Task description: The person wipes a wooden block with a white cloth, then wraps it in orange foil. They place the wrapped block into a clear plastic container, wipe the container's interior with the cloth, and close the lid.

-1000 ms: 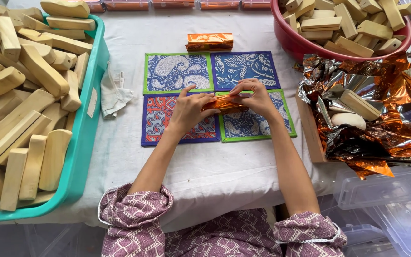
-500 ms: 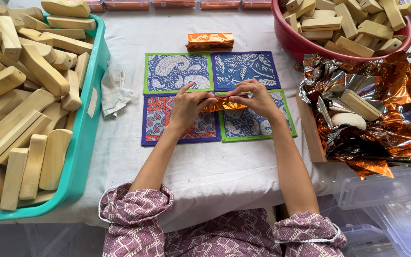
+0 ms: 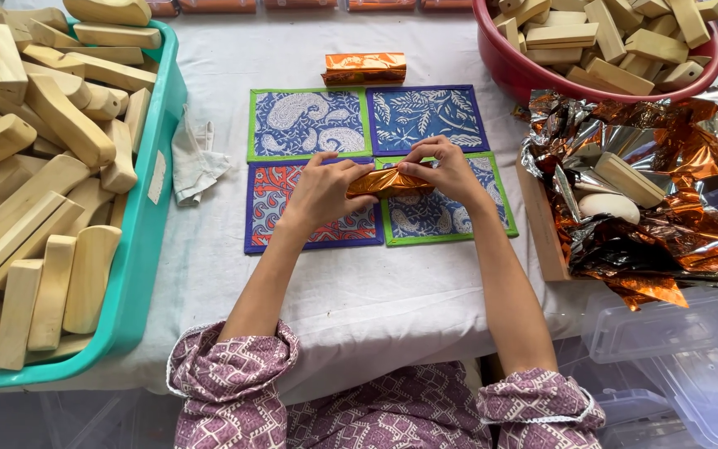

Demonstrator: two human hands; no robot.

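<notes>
My left hand and my right hand both grip a small block wrapped in orange foil, one hand at each end. They hold it just above four patterned cloth mats laid in a square on the white table cloth. A second foil-wrapped block lies beyond the mats, apart from both hands.
A teal tub full of pale wooden blocks fills the left. A red bowl of wooden blocks sits far right, with crumpled orange foil sheets below it. A white rag lies beside the tub. Clear plastic boxes stand lower right.
The wrapped block has been turned between my fingers and the foil is now tighter around it. My left index finger, raised before, has curled onto the block.
</notes>
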